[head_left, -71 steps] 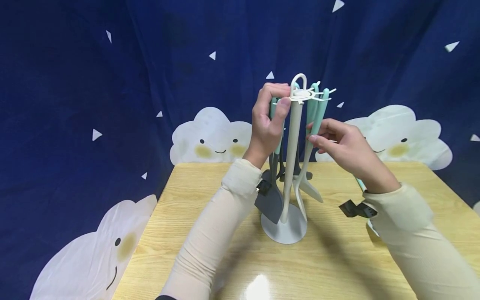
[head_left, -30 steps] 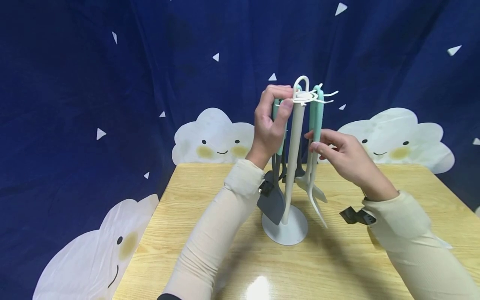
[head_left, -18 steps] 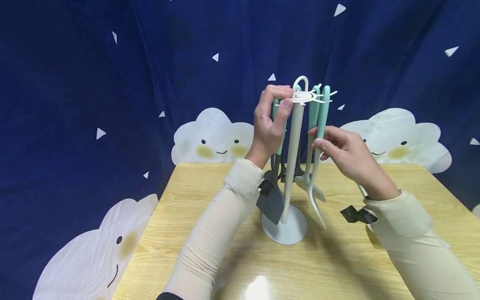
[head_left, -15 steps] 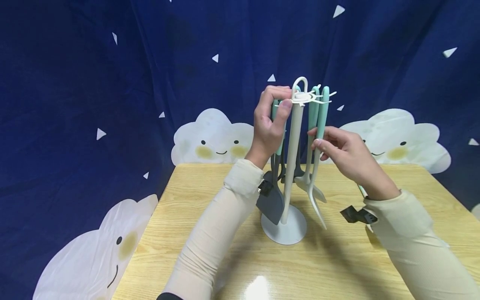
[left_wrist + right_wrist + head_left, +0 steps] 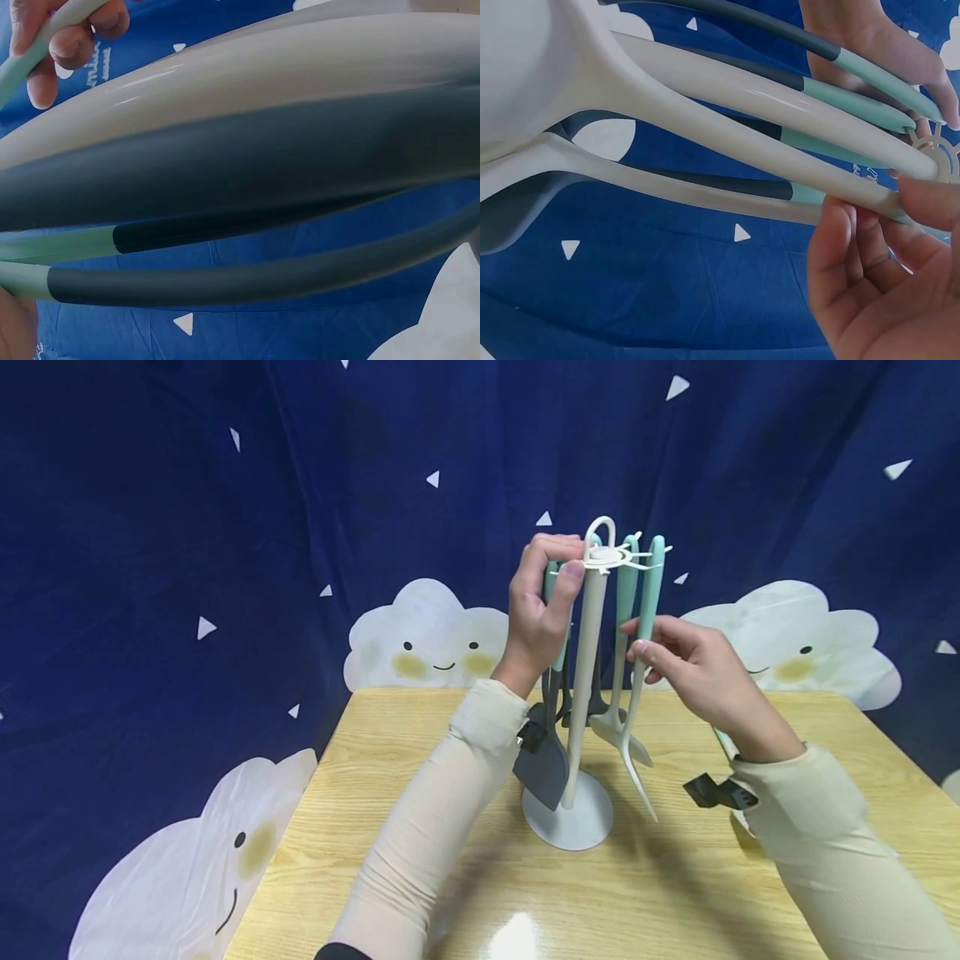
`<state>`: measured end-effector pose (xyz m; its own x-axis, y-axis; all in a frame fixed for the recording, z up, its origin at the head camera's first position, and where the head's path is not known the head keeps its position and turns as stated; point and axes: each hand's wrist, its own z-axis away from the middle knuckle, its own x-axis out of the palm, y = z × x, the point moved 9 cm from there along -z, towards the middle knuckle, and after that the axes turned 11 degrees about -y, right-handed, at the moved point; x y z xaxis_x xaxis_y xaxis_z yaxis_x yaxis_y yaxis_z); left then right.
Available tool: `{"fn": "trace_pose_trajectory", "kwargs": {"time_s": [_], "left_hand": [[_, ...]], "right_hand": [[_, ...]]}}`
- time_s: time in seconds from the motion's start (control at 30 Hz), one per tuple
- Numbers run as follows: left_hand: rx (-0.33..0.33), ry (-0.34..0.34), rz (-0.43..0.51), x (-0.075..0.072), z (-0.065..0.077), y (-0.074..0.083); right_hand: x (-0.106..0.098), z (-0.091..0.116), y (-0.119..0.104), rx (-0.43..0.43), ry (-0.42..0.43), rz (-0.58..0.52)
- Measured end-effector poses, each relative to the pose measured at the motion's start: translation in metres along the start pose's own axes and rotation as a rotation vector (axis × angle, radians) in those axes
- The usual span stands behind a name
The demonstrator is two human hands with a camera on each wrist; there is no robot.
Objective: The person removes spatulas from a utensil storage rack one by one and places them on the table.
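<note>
A white utensil rack (image 5: 588,677) stands upright on a round base. My left hand (image 5: 542,602) grips its hooked top disc with thumb and fingers. Between thumb and fingertips, my right hand (image 5: 693,672) pinches an off-white cooking utensil (image 5: 633,727) near the lower end of its mint handle. The handle's top is at a hook on the right; whether it hangs there I cannot tell. Beside it hangs another off-white utensil (image 5: 618,677) with a mint handle. Dark grey utensils, including a turner (image 5: 543,768), hang at the left and back, partly hidden by my left hand.
The rack is on a wooden table (image 5: 397,760). Partly hidden by my right wrist, another mint and white utensil (image 5: 726,743) lies on the table. A blue curtain (image 5: 247,527) with clouds and white triangles hangs behind.
The pinched utensil's lower end has swung right, away from the rack's base. Its handle top shifted left, then back right with my right hand. My left hand stays on the rack's top.
</note>
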<state>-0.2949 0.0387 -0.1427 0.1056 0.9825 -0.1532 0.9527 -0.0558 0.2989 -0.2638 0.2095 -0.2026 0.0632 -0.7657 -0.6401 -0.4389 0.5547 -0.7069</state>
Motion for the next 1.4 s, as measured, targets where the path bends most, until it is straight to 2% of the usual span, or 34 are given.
{"fn": "trace_pose_trajectory", "kwargs": {"time_s": [0.2,0.43,0.63,0.97,1.17,1.4], "left_hand": [[0.000,0.001,0.005,0.001,0.000,-0.002],[0.009,-0.015,0.004,0.003,-0.002,0.002],[0.005,-0.021,0.003,0.003,-0.003,0.003],[0.009,-0.007,0.008,0.003,-0.002,0.001],[-0.007,-0.001,0.009,0.003,0.000,-0.002],[-0.009,-0.007,0.013,0.004,-0.001,-0.002]], "right_hand": [[-0.002,0.002,0.002,0.009,0.005,-0.002],[-0.008,0.005,0.004,0.034,0.028,0.002],[-0.013,0.007,0.007,0.019,0.065,-0.032],[-0.021,0.012,0.016,0.047,0.106,-0.078],[-0.024,0.019,0.021,0.074,0.109,-0.059],[-0.031,0.030,0.031,0.090,0.130,-0.090]]}}
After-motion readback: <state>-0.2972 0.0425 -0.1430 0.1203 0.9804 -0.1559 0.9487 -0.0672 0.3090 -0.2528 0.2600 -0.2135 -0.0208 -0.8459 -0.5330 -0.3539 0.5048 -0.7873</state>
